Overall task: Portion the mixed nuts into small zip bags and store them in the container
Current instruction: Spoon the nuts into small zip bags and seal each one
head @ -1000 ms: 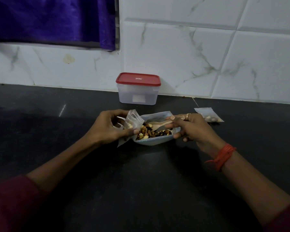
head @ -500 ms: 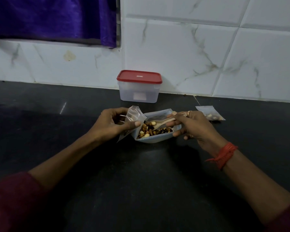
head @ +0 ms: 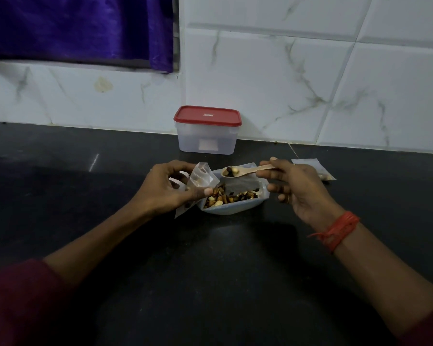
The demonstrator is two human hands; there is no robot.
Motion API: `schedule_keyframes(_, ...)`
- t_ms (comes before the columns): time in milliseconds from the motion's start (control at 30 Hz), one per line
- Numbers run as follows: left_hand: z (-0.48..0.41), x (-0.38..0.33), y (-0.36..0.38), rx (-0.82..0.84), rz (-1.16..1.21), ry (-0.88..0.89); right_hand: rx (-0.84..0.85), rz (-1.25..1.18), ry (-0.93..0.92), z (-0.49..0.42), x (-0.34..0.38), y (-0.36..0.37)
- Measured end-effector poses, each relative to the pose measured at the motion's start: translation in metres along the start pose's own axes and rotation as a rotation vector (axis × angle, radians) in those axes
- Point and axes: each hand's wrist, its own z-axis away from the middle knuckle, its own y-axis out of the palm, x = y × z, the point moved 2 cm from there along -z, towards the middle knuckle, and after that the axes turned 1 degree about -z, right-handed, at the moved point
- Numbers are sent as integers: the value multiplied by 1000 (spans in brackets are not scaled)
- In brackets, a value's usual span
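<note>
Two small bags [head: 203,177] [head: 310,166], one spoon [head: 245,170]

wooden spoon [head: 245,170], clear plastic bag [head: 202,176], glossy countertop [head: 210,270]

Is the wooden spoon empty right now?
No, the wooden spoon in the right hand carries a few nuts above the bowl.

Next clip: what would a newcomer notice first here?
The right hand holds a loaded wooden spoon above the bowl of mixed nuts at the centre of the counter. Beside it, the left hand pinches a small zip bag. Behind, near the tiled wall, stands the red-lidded container.
</note>
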Motion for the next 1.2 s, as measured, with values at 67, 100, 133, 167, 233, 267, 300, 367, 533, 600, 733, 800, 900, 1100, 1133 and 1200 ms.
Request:
schedule_keyframes(67, 0, 1, 0, 1, -21, 7, 36, -34, -37, 7, 2, 8)
schedule_keyframes(100, 0, 2, 0, 4, -27, 9, 60, -39, -68, 11, 3, 12)
schedule_keyframes(133, 0, 2, 0, 7, -30, 10, 87, -20, -112, 14, 4, 15)
schedule_keyframes(167, 0, 2, 0, 7, -27, 9, 122, 21, -167, 18, 5, 18)
schedule_keyframes(233, 0, 2, 0, -3, -4, 2, 227, 127, -272, 23, 7, 23)
schedule_keyframes(267, 0, 3, 0, -7, 11, -3, 289, 175, -308, 25, 8, 25)
schedule_keyframes(300, 0, 3, 0, -9, 26, -12, 339, 210, -331, 26, 8, 27)
schedule_keyframes(367, 0, 3, 0, -9, 52, -22, 380, 217, -341, 26, 7, 28)
schedule_keyframes(533, 0, 3, 0, 8, 94, -33, 337, 49, -308, 24, 3, 26)
schedule_keyframes(600, 0, 3, -1, 8, 99, -38, 272, -45, -329, 21, 5, 24)
schedule_keyframes(733, -2, 7, -6, -172, 267, -107, 125, -174, -337, 15, 10, 14)
schedule_keyframes(800, -3, 8, -6, -173, 248, -105, 83, -176, -323, 12, 9, 12)
schedule_keyframes(900, -2, 6, -1, -18, 116, -54, 17, -95, -315, 9, 5, 10)
schedule_keyframes(1100, -3, 8, -6, -54, 165, -68, -174, 275, -480, 3, 3, 0)
schedule_keyframes(1133, -3, 7, -5, -33, 163, -60, -187, 333, -497, 1, 2, -1)
schedule_keyframes(1200, -2, 5, -3, 21, 136, -31, -232, 529, -588, -2, -1, -3)
